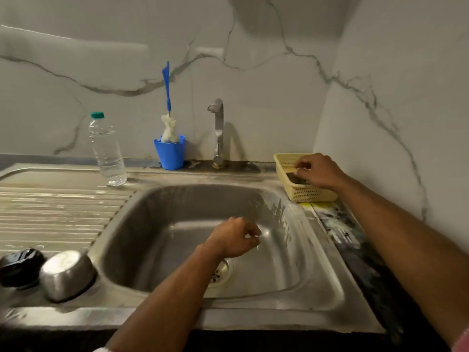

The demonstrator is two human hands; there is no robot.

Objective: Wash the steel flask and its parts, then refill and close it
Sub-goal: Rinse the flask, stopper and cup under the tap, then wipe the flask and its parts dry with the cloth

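Left arm reaches forward from the lower centre, its hand (234, 237) hanging in mid-air, knuckles up, fingers loosely curled and pinched toward the thumb; whether it holds anything cannot be told. Right arm stretches out from the lower right, its hand (318, 171) palm down, fingers bent downward.

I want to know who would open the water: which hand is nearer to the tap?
The right hand. It reaches into the yellow basket just right of the tap. The left hand hangs over the sink, well in front of the tap.
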